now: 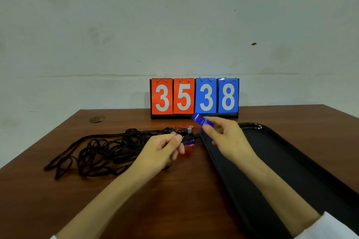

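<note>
Fingers (210,131) of the right hand (228,139) pinch a blue piece (201,119) between thumb & forefinger, tip up, lifted off the bench (174,200) (cap or whole stick, can't tell). Left hand (161,153) fingers pinch a small silver end (174,134), low over the bench, just left of the right fingers.

Doing it well, my read: blue piece looks bound for the tray (250,124), which starts right under the right fingers & runs back toward the person. Go low over the rim, set it down flat, don't drop it, it'll skid on smooth plastic. Left pinch should be firm so the cords (97,153) don't drag the other sticks (187,137) about. Watch for a cord snagging the blue piece.

Surface & room: brown wood-look bench w/ a dull shine. Cords lie in a loose black tangle left of the left fingers; red, black & purple sticks are bunched between the two hands. Beyond both fingers, score cards (194,97) read 3 5 3 8, two red, two blue. Behind them a plain pale wall (174,25), scuffed & stained.
</note>
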`<act>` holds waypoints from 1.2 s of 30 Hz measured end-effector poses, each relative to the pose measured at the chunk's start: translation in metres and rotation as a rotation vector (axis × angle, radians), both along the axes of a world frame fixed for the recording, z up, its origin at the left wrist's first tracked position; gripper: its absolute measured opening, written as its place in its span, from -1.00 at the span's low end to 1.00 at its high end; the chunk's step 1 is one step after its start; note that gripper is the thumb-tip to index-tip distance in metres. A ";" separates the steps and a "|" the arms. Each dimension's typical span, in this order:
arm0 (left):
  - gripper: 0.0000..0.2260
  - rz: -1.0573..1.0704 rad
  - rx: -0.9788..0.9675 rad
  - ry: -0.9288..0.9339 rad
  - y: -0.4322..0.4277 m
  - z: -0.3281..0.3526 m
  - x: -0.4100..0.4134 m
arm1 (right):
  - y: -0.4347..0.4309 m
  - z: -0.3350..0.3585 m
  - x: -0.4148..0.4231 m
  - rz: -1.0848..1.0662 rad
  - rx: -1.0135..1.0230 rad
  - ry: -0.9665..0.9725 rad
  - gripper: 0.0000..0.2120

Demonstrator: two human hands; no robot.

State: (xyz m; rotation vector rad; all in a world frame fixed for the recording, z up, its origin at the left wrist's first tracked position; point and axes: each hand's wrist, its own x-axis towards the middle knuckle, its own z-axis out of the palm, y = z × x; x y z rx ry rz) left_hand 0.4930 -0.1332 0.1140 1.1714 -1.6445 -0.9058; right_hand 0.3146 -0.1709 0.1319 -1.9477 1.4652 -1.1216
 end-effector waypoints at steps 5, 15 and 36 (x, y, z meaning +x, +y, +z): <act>-0.72 0.088 0.051 -0.115 -0.006 0.004 0.012 | 0.004 -0.009 0.007 0.163 0.014 0.331 -0.63; -0.81 -0.114 0.152 -0.201 -0.007 0.011 0.028 | 0.007 -0.010 0.007 0.187 0.032 0.407 -0.71; -0.50 0.307 0.118 0.752 -0.022 0.003 0.053 | 0.025 0.012 0.007 0.523 0.051 -0.103 -0.78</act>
